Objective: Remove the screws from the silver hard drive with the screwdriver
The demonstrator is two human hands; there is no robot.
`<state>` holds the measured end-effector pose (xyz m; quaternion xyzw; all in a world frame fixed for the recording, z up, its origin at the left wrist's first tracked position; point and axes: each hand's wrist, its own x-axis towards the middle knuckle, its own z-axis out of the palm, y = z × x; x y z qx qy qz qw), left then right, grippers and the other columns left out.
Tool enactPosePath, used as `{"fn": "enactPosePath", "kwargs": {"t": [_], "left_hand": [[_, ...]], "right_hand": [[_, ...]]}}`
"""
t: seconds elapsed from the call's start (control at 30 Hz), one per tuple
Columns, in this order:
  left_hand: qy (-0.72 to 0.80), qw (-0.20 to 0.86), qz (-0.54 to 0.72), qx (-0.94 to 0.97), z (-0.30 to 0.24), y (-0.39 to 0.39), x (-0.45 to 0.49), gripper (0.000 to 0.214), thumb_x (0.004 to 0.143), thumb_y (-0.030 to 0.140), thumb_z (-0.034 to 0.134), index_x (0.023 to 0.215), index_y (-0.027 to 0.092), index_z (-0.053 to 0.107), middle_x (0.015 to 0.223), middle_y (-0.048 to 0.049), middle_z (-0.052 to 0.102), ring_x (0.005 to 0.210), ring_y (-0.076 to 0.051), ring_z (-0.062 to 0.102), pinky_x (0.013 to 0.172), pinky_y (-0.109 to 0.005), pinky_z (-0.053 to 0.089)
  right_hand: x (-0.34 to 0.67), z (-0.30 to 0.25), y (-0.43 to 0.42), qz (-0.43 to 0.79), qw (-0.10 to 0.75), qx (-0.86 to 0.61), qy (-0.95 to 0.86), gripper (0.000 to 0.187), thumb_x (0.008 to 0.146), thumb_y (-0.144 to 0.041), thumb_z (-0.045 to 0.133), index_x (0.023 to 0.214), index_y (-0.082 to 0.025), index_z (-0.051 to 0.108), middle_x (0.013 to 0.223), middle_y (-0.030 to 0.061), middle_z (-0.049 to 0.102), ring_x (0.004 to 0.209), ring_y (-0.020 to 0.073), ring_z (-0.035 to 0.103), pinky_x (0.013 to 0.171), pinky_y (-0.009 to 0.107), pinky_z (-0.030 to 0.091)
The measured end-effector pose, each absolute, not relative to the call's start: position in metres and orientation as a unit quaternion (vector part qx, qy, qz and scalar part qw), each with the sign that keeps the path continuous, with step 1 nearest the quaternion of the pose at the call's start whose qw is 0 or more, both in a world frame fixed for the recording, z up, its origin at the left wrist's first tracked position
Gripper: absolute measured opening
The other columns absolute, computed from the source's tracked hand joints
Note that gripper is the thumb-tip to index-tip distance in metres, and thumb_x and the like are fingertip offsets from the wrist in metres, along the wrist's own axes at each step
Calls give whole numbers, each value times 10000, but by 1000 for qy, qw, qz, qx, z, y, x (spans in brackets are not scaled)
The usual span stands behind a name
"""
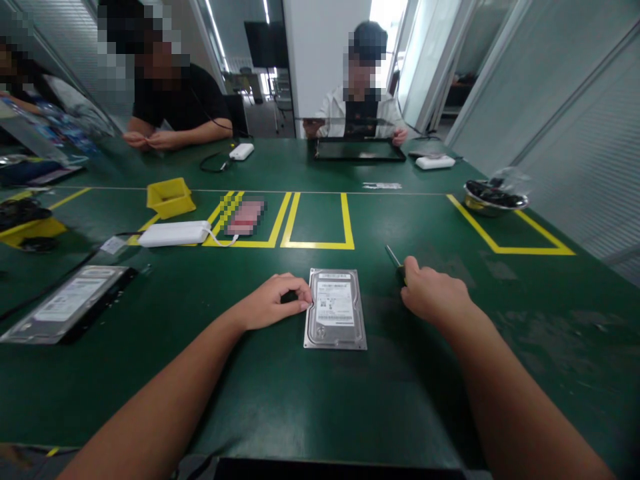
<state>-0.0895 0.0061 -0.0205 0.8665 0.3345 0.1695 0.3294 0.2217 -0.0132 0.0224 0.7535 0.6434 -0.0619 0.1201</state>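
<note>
The drive (pixel 335 310), a flat metal rectangle with notched sides and a matte paper label, lies between the hands on the smooth green surface (pixel 300 407). The left hand (pixel 277 301) curls its fingertips against the near metal edge (whether they pinch it, I cannot tell). The right hand (pixel 435 291) is wrapped around a screwdriver (pixel 393 255), its slim steel shaft pointing away.

bare hands (pixel 274 303), bare wrists (pixel 241 319), L forearm (pixel 170 393) uncovered, R forearm (pixel 515 387) ditto, both tapering twd wrist
</note>
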Motion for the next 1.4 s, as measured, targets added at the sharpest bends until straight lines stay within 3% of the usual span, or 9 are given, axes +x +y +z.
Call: {"fn": "enactPosePath", "kwargs": {"t": [0.2,0.3,0.5,0.6,0.7,0.9,1.07,1.4], "left_hand": [[334,332,168,866,-20,6,-91,165,953,348,566,965,209,656,941,-8,681,918,-172,598,890,-331,388],[332,333,169,866,-21,7,-91,158,953,344,571,962,209,652,941,-3,683,918,-170,598,887,-328,386],[328,344,177,862,-23,8,-93,162,942,351,591,953,203,656,930,-4,689,903,-171,606,879,-327,390],[329,349,180,859,-24,9,-94,162,937,355,603,949,204,660,930,-5,689,902,-170,605,875,-326,388],[331,349,181,858,-25,10,-95,170,934,364,606,949,206,666,936,-8,690,906,-174,604,875,-328,389],[334,340,187,859,-25,10,-95,153,927,344,603,969,211,668,932,-11,689,919,-180,603,882,-334,397],[336,333,188,861,-22,9,-93,111,923,302,608,968,216,662,924,-3,682,907,-174,602,872,-327,400],[329,332,196,862,-23,10,-94,93,926,288,608,940,210,656,902,9,678,889,-167,610,861,-324,405]], "right_hand": [[225,38,-9,-25,54,768,638,284,926,-239,400,1181,-144,480,1041,188,638,927,365,655,726,439,470],[228,58,-7,17,-14,764,645,289,972,-303,392,1191,-141,487,1052,171,630,965,318,631,765,393,455],[218,110,-12,-39,-274,691,668,293,798,-308,753,1027,-164,641,717,17,623,615,158,571,587,288,407],[203,125,-18,-97,-374,619,684,294,763,-334,785,963,-148,678,701,6,635,560,114,557,520,241,405],[188,129,-24,-137,-438,525,717,264,821,-366,731,974,-157,677,770,4,641,615,109,589,506,209,409],[165,120,-32,-135,-418,435,786,178,930,-340,623,1028,-193,644,819,-6,618,660,108,574,562,226,432],[155,104,-24,-91,-352,391,846,126,930,-284,610,1005,-183,610,776,-26,601,668,103,551,631,236,403],[142,83,-12,-165,-326,365,856,149,916,-251,602,1017,-142,610,802,-11,611,702,105,551,641,224,368]]}}
